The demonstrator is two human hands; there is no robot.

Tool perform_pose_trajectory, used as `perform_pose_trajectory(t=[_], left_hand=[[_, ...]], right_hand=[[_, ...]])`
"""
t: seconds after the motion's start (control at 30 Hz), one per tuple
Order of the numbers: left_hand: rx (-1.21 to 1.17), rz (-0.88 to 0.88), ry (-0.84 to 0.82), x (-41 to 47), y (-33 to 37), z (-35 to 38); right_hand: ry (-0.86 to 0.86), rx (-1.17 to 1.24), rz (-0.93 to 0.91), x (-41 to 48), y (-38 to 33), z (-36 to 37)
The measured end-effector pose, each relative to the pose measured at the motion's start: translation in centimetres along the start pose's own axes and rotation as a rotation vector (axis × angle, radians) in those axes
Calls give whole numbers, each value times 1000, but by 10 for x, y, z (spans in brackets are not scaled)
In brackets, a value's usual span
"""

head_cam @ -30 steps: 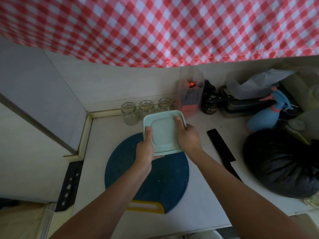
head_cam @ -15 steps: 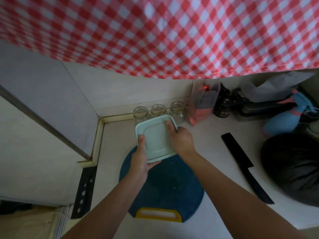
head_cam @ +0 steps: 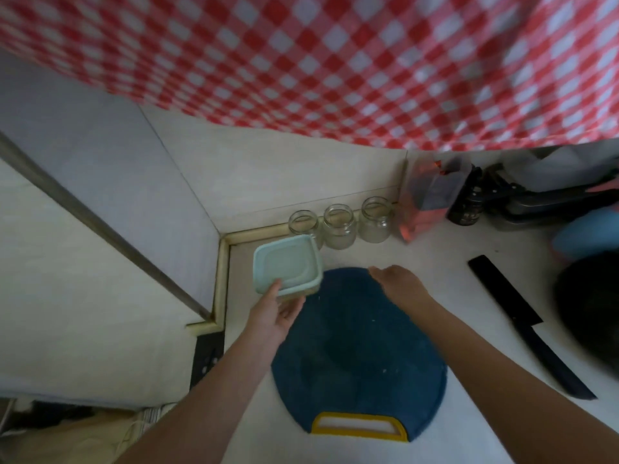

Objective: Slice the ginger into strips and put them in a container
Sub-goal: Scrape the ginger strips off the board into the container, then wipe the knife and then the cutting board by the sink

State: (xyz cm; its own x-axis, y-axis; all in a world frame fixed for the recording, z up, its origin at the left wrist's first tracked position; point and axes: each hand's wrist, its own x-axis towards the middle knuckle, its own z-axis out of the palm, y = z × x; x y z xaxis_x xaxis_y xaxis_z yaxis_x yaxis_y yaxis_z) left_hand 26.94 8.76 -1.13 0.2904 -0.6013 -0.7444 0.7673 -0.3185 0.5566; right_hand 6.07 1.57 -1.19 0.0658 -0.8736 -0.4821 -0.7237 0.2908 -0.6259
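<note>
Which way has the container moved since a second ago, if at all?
Yes. The container moved left against the jars: before in front of the middle and right ones, now by the leftmost, held by the left hand only.

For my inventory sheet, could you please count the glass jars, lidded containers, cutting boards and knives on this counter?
Glass jars: 3
Lidded container: 1
Cutting board: 1
Knife: 1
Total: 6
</note>
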Motion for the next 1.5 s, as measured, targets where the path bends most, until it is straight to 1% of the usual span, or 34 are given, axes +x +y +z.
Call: perform_pose_trajectory(t=[0.07,0.17,0.3,0.43,0.57,0.8,0.9,0.97,1.07,1.2,1.23,1.3,1.4,1.43,1.5], left_hand=[[-26,3,49,13,16,-4],[-69,35,91,30,35,-5],[3,28,127,56,49,-17],[30,38,137,71,57,-21],[-35,96,160,75,62,-17],[-126,112,180,91,69,-18],[-137,145,175,97,65,-24],[-20,154,175,95,60,-28],[300,104,178,81,49,-29],[979,111,146,62,19,-35],[1083,108,130,59,11,-36],[1129,92,96,54,-1,-36],[1190,67,50,60,-6,-33],[1214,67,30,71,-7,-38],[1238,80,23,110,-14,-53]], right_hand=[[64,-65,64,1,27,-5],[119,-251,165,-6,61,-8],[181,-352,232,-16,88,-8],[201,-329,270,-19,95,-7],[213,-309,263,-21,99,0],[198,-270,248,-29,99,11],[201,-241,247,-31,97,11],[190,-217,249,-31,96,8],[146,-207,251,-31,94,2],[111,-191,316,-41,93,-9],[99,-154,335,-45,95,-10],[79,-11,371,-52,101,-9],[154,211,411,-54,111,-5],[173,237,425,-54,113,-4],[175,215,424,-53,116,-5]])
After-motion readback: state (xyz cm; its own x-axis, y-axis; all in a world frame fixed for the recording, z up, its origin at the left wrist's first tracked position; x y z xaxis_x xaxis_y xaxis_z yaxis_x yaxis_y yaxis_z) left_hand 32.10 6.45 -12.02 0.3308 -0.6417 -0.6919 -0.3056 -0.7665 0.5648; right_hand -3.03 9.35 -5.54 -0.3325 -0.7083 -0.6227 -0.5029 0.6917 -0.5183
